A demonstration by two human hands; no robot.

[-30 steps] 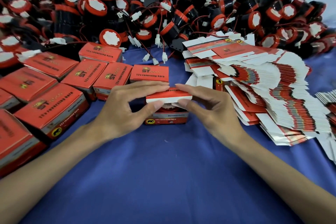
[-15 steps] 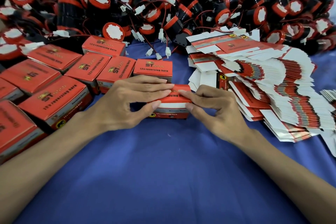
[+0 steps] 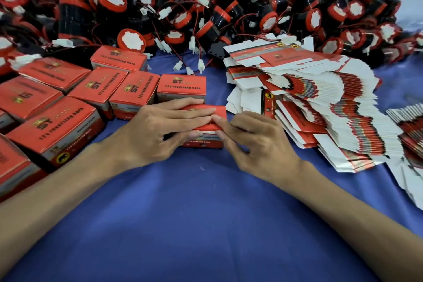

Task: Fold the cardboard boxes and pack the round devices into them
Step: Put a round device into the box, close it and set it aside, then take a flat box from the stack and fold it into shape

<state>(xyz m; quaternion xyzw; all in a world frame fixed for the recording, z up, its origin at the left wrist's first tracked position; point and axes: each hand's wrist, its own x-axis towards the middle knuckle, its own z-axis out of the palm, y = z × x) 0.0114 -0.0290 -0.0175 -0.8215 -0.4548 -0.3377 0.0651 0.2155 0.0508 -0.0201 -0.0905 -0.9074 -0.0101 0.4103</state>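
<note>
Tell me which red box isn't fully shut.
The horn box pinched between left hand and right hand: white flap edge shows under its lid; finished boxes alongside are shut.

On the table (image 3: 206,224), the left hand (image 3: 151,135) grips the lid of a red box (image 3: 218,112) while the right hand (image 3: 258,144) pinches its front edge; closed boxes (image 3: 135,91) sit left, flat cartons (image 3: 343,107) right.

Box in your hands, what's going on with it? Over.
Left hand and right hand both pinch the box. Lid folded down, not quite tucked. Nothing blocking it.
</note>
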